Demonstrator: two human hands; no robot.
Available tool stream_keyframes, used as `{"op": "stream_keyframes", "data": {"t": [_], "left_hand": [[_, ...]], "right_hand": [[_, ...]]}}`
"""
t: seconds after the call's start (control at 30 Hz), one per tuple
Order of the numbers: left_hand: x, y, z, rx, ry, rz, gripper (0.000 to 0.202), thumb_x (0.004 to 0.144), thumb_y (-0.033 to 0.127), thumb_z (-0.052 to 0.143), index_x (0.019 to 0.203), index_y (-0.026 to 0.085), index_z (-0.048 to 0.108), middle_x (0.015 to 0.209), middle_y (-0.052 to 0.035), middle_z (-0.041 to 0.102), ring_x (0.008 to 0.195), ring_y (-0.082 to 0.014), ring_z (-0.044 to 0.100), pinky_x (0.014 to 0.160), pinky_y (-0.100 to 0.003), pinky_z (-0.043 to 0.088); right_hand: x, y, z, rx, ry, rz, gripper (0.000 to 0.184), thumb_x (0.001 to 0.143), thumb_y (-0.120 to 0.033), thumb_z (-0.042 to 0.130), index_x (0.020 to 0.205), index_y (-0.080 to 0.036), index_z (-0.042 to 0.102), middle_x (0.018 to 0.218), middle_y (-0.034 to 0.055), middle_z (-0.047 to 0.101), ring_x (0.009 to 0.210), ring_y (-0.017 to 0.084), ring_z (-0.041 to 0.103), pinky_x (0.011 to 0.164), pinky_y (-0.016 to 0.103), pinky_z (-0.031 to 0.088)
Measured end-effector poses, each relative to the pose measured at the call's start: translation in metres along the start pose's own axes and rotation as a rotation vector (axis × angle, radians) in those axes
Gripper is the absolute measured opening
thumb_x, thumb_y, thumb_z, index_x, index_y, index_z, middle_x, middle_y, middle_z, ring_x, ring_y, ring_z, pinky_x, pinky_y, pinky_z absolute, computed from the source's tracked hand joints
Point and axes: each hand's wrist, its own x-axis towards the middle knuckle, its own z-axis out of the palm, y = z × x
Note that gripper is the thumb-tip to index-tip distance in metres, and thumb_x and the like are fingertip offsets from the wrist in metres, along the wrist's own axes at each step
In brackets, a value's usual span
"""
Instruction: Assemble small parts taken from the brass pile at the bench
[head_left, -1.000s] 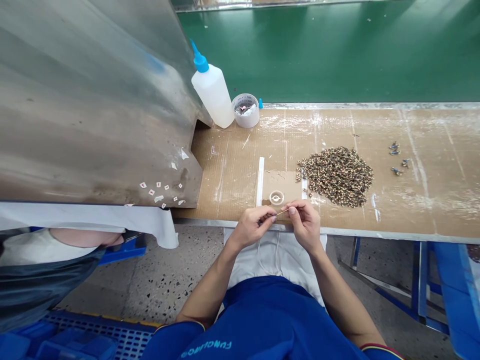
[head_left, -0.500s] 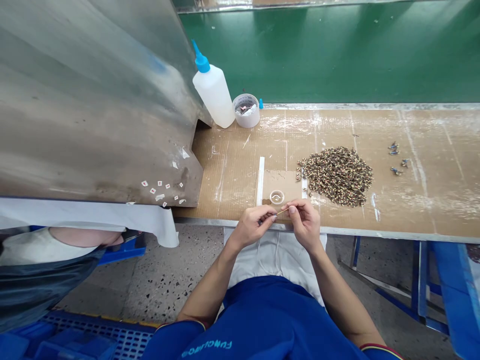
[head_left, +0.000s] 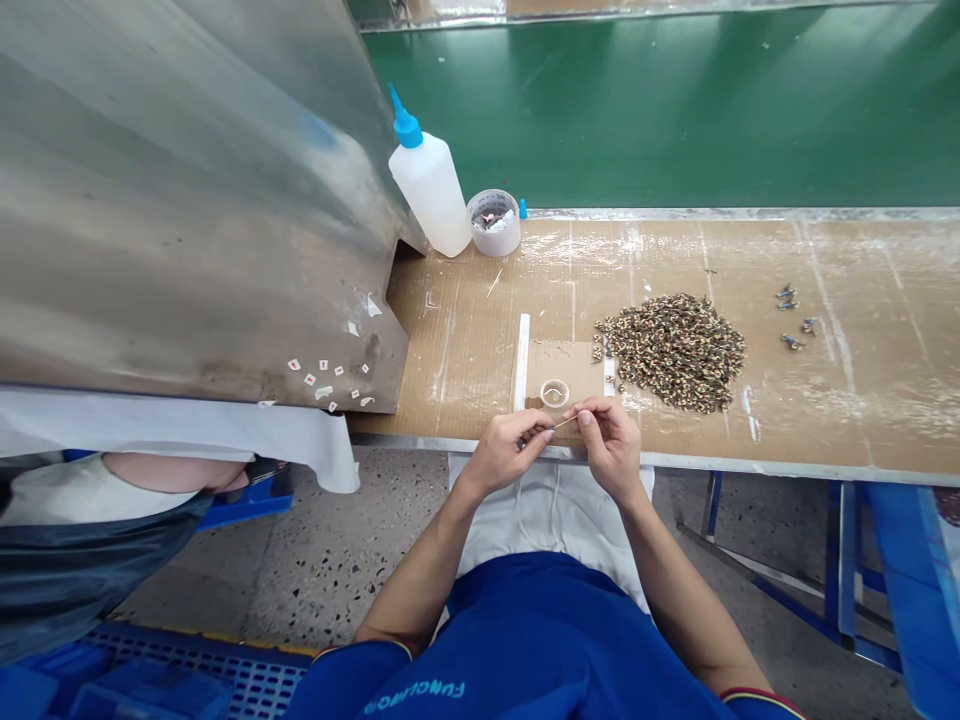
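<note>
- metal sheet (head_left: 187, 210) along left side, dull and streaked, small white paper scraps (head_left: 326, 378) stuck low on it
- dark fabric (head_left: 82, 560) at lower left, white cloth (head_left: 180, 425) hanging under the sheet's edge
- glue bottle (head_left: 429, 188) with blue nozzle, upright at back of the cardboard-covered surface (head_left: 840, 420)
- round tub (head_left: 493, 224) just beside it, scraps inside
- white strip (head_left: 520, 360) lying left of a cardboard square (head_left: 566, 372), clear ring (head_left: 554, 394) on the square
- left hand (head_left: 504, 452) and right hand (head_left: 611, 448) close together just above the surface's front edge, fingertips pinching a thin stick (head_left: 564, 424) between them, stick held in the air near the ring, not touching it
- heap of small mottled brown beads (head_left: 675, 352) right of the square, large, much left there
- few small dark parts (head_left: 787, 318) set apart further right, only a handful, how many are finished cannot tell
</note>
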Motion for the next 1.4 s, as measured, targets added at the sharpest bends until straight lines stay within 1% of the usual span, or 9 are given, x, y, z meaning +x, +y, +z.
{"op": "stream_keyframes", "data": {"t": [0.3,0.6,0.8,1.0,1.13,1.4], "left_hand": [[-0.0009,-0.0011,0.0005,0.007,-0.004,-0.009,0.016,0.095,0.023,0.054,0.086,0.014,0.065,0.071,-0.0018,0.064,0.060,-0.0108,0.057,0.057,-0.019,0.044],[-0.0007,-0.0006,0.0007,-0.003,-0.001,-0.003,0.016,0.094,0.022,0.053,0.087,0.014,0.065,0.070,-0.0017,0.064,0.059,-0.0108,0.058,0.057,-0.019,0.044],[-0.0002,-0.0003,0.0007,0.002,0.004,0.001,0.016,0.095,0.023,0.054,0.086,0.014,0.064,0.071,-0.0015,0.063,0.059,-0.0107,0.057,0.056,-0.019,0.044],[-0.0005,0.0001,0.0006,0.009,-0.003,0.004,0.016,0.095,0.023,0.053,0.088,0.014,0.065,0.072,-0.0023,0.064,0.061,-0.0112,0.057,0.057,-0.020,0.044],[-0.0010,-0.0010,-0.0003,0.029,-0.014,0.004,0.017,0.095,0.024,0.052,0.089,0.015,0.066,0.074,-0.0030,0.066,0.062,-0.0122,0.058,0.060,-0.021,0.045],[-0.0004,-0.0023,-0.0016,0.012,-0.038,-0.022,0.019,0.097,0.026,0.053,0.090,0.015,0.066,0.072,-0.0021,0.064,0.060,-0.0118,0.057,0.057,-0.021,0.043]], "right_hand": [[-0.0005,0.0007,-0.0008,0.003,-0.002,-0.008,0.016,0.098,-0.035,0.056,0.092,-0.023,0.064,0.081,0.0034,0.072,0.067,0.016,0.065,0.062,0.029,0.053],[0.0003,-0.0011,0.0000,-0.014,0.003,-0.017,0.019,0.098,-0.039,0.056,0.093,-0.023,0.064,0.080,0.0036,0.072,0.067,0.016,0.066,0.061,0.029,0.053],[-0.0002,-0.0001,0.0001,-0.004,0.005,-0.007,0.017,0.098,-0.038,0.056,0.093,-0.023,0.064,0.081,0.0034,0.072,0.067,0.016,0.065,0.062,0.029,0.053],[0.0001,-0.0007,0.0001,0.002,-0.004,0.007,0.017,0.097,-0.037,0.057,0.093,-0.023,0.064,0.081,0.0035,0.072,0.069,0.017,0.066,0.063,0.030,0.055],[0.0009,-0.0018,0.0000,-0.002,0.000,0.012,0.017,0.097,-0.038,0.057,0.092,-0.023,0.064,0.080,0.0036,0.073,0.067,0.016,0.066,0.062,0.029,0.055],[0.0007,-0.0015,-0.0002,0.000,0.007,0.037,0.020,0.097,-0.042,0.058,0.092,-0.023,0.064,0.080,0.0042,0.073,0.067,0.017,0.068,0.061,0.030,0.056]]}}
